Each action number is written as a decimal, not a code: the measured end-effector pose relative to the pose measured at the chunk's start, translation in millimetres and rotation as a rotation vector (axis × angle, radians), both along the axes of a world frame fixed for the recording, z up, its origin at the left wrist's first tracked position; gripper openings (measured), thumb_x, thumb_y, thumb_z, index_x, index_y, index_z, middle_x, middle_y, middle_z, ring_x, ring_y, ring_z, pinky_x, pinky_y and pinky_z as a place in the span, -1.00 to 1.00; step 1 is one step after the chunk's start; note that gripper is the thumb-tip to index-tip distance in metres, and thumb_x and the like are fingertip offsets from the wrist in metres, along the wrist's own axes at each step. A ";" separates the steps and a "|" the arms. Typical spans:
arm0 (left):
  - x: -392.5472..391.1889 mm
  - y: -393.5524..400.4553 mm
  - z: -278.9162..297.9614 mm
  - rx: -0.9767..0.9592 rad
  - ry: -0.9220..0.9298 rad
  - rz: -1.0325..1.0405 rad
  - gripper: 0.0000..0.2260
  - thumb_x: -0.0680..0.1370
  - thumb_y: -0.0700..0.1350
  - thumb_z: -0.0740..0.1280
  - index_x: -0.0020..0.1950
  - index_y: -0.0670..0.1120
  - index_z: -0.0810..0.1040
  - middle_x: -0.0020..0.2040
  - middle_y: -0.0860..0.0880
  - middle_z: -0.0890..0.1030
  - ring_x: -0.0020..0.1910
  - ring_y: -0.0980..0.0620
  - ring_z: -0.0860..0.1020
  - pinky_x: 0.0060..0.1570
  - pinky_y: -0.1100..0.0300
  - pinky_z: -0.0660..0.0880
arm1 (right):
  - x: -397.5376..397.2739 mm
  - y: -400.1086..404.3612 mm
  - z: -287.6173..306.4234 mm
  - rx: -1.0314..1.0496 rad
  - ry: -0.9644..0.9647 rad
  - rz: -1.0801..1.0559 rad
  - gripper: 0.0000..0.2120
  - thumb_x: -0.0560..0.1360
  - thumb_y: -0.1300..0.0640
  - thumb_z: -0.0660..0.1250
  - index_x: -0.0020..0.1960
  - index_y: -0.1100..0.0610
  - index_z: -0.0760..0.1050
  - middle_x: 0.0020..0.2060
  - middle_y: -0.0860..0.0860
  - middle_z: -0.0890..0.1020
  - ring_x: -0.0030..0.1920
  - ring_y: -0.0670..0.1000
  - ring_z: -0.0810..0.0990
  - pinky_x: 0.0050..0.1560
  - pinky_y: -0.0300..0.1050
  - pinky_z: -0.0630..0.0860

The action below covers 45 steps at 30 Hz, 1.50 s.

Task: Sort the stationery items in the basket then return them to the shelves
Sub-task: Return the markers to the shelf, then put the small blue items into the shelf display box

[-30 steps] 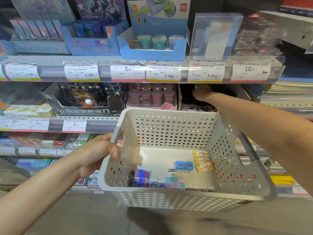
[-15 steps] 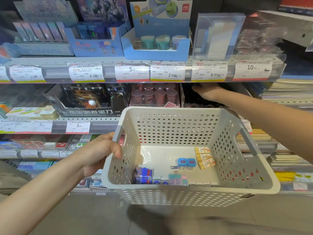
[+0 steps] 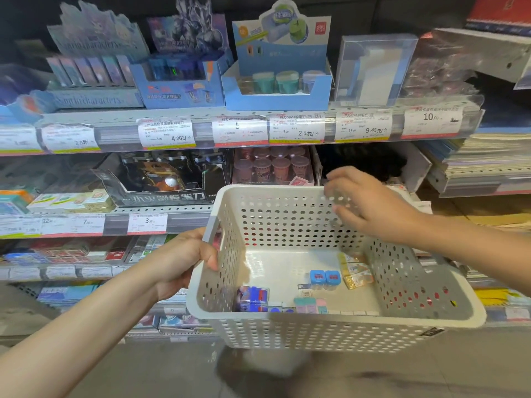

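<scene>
Head view, the only one we have — the left hand (image 3: 184,262) has its grip wrapped round the side handle of the white perforated basket (image 3: 301,330), fingers curled over the rim, carrying it out in front of the shelves (image 3: 120,130). The right hand (image 3: 370,205) hovers over the basket's far rim, fingers loosely bent and blurred; I see nothing in that grip, so call it empty, touching nothing that I can make out.

Down below that right grip, on the basket floor: two blue-capped clear pots (image 3: 324,278) side by side, a few yellow packets (image 3: 355,272) just beside them against the right wall, and toward the near wall a blue-and-red pack (image 3: 253,298) with pastel erasers (image 3: 311,304) next to it.

My read — all small, light, rigid pieces. The pots look smooth and liable to roll, so pinch across the cap; the packets look glossy and flat, best taken by the edges. The basket itself is stiff plastic, light with so little in it, fine on one handle.
</scene>
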State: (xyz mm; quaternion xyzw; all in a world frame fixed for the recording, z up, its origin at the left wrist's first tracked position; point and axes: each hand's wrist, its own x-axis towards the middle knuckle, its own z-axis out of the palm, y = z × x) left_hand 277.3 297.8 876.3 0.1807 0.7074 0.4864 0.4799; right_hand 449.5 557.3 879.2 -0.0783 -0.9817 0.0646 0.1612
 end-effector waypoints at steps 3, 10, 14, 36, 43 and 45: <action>-2.7 -5.4 0.1 0.007 0.014 -0.005 -0.46 0.10 -0.33 0.22 0.03 -0.02 0.58 -0.11 -0.24 0.64 -0.18 -0.22 0.60 -0.08 -0.06 0.51 | -2.1 -22.3 5.4 0.081 -0.088 0.097 -0.86 0.47 0.15 0.32 0.02 0.13 0.56 -0.04 0.00 0.56 -0.07 -0.01 0.53 -0.05 -0.19 0.42; -11.3 -19.2 3.7 0.009 -0.014 -0.002 -0.37 0.10 -0.34 0.23 0.16 -0.06 0.55 0.04 -0.32 0.63 -0.07 -0.27 0.60 -0.09 -0.10 0.55 | -41.2 -47.2 0.7 -0.028 -0.632 0.061 -0.93 0.43 0.11 0.37 -0.08 0.06 0.55 -0.21 -0.09 0.61 -0.25 -0.14 0.51 -0.28 -0.28 0.40; -16.4 -29.0 7.4 0.021 -0.022 -0.028 -0.35 0.11 -0.33 0.22 0.20 -0.07 0.54 0.01 -0.31 0.64 -0.16 -0.21 0.62 -0.22 0.00 0.56 | -59.5 -55.9 -1.0 -0.064 -0.790 0.038 -0.81 0.37 0.09 0.46 -0.04 0.10 0.59 -0.11 -0.08 0.65 -0.22 -0.12 0.51 -0.27 -0.27 0.41; -31.9 -63.2 38.5 0.088 -0.061 -0.034 -0.38 0.01 -0.36 0.25 0.06 -0.08 0.57 0.01 -0.36 0.63 -0.20 -0.29 0.64 -0.31 -0.02 0.58 | -92.4 -130.6 0.3 0.424 -0.992 0.166 -0.66 0.30 0.00 0.52 -0.39 0.07 0.37 -0.45 -0.07 0.41 -0.30 0.03 0.47 -0.39 -0.25 0.29; -23.3 -66.0 48.0 0.079 -0.044 0.039 -0.32 0.14 -0.35 0.20 0.24 0.01 0.50 0.10 -0.38 0.59 -0.11 -0.32 0.61 -0.14 -0.09 0.54 | -91.3 -126.8 3.5 0.492 -0.957 0.185 -0.64 0.34 0.12 0.48 -0.39 0.05 0.28 -0.43 -0.05 0.38 -0.44 -0.05 0.32 -0.40 -0.25 0.27; -19.1 -68.2 50.3 0.079 -0.023 0.047 -0.31 0.14 -0.35 0.19 0.27 -0.02 0.50 0.08 -0.38 0.60 -0.18 -0.29 0.63 -0.22 -0.05 0.55 | -90.9 -126.5 4.5 0.488 -0.944 0.198 -0.64 0.36 0.17 0.45 -0.38 0.05 0.26 -0.42 -0.05 0.37 -0.43 -0.03 0.33 -0.40 -0.25 0.27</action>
